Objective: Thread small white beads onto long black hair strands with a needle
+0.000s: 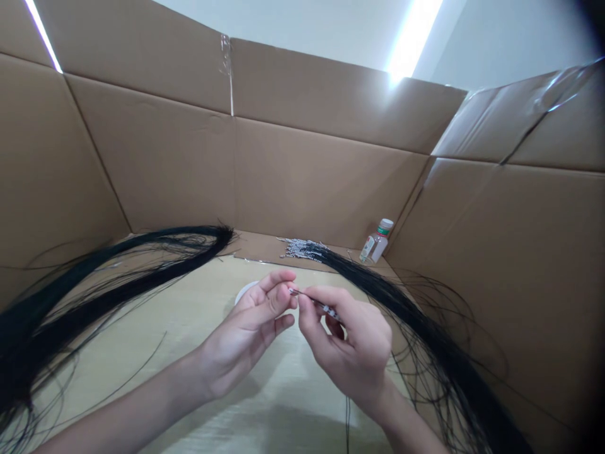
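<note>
My left hand (262,306) pinches a tiny pale piece, possibly a bead, between thumb and forefinger; its exact kind is too small to make out. My right hand (352,331) meets it almost tip to tip, thumb and fingers closed on a thin beaded cord (328,310) with light and dark beads. Two dark thread ends (348,416) hang below the right hand. Partly hidden behind the left hand is a white round dish (242,292), whose contents do not show.
Long black cords (155,277) lie in a bundle at left. Another black bundle (406,302), tipped with silver-white beads (302,248), runs along the right. A small clear bottle (377,242) stands in the back right corner. Cardboard walls (326,183) enclose the pale tabletop (198,353).
</note>
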`<state>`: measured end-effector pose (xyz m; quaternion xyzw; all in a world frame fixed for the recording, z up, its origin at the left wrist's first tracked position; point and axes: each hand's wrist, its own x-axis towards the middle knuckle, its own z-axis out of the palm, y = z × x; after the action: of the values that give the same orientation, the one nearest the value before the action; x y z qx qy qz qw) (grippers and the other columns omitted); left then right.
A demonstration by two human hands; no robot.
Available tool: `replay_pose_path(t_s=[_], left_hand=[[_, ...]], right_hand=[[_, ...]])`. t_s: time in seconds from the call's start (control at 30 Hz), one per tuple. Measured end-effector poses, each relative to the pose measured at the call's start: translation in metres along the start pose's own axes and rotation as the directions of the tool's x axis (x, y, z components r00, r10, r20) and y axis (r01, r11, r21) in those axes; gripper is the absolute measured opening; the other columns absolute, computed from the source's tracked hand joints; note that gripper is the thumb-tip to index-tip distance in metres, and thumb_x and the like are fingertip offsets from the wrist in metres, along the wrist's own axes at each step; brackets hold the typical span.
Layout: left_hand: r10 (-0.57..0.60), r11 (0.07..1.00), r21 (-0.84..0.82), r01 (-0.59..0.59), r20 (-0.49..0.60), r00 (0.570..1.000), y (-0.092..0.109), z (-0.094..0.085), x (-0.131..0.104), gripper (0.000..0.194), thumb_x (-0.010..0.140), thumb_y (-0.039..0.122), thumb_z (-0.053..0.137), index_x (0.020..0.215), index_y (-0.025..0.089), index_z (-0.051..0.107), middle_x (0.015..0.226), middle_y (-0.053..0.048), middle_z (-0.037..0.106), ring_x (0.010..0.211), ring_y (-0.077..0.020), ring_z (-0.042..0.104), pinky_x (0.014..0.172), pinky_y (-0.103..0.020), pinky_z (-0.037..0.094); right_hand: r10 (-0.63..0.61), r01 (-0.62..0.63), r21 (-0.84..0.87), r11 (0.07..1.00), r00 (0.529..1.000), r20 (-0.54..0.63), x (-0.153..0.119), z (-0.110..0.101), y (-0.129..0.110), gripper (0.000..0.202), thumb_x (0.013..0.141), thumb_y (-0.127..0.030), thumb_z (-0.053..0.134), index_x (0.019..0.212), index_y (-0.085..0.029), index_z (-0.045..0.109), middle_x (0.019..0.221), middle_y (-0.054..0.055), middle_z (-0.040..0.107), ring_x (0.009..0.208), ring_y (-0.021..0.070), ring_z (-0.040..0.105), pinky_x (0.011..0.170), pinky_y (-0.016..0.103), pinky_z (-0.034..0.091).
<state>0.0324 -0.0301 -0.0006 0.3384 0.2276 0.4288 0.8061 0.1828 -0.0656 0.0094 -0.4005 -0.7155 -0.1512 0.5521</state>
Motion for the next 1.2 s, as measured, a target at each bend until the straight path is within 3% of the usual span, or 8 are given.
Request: replay_pose_path(t_s=[0.33, 1.2], left_hand=[[0.039, 0.999, 0.012, -0.039, 0.01, 0.999, -0.0001, -0.0027, 0.0033, 0.026, 0.079, 0.034, 0.088, 0.101, 0.029, 0.075, 0.089, 0.004, 0.069, 0.085, -0.0107, 0.064, 0.084, -0.023, 0.053], [0.051, 0.998, 0.04, -0.05, -0.001, 0.999, -0.0001, -0.0007, 0.0035, 0.03, 0.078, 0.036, 0.089, 0.102, 0.028, 0.073, 0.088, 0.004, 0.071, 0.086, -0.012, 0.066, 0.084, -0.023, 0.053]], right_hand=[[-0.013, 0.013, -0.013, 1.0, 1.0, 0.006, 0.0012, -0.0014, 0.0009, 0.008, 0.093, -0.014, 0.067, 0.088, -0.02, 0.068, 0.064, -0.007, 0.072, 0.039, 0.0049, 0.052, 0.044, 0.019, 0.046], [-0.022, 0.022, -0.009, 1.0, 1.0, -0.008, 0.0011, -0.0014, 0.001, 0.008, 0.092, -0.012, 0.068, 0.088, -0.019, 0.067, 0.065, -0.007, 0.071, 0.039, 0.0042, 0.05, 0.045, 0.019, 0.043]])
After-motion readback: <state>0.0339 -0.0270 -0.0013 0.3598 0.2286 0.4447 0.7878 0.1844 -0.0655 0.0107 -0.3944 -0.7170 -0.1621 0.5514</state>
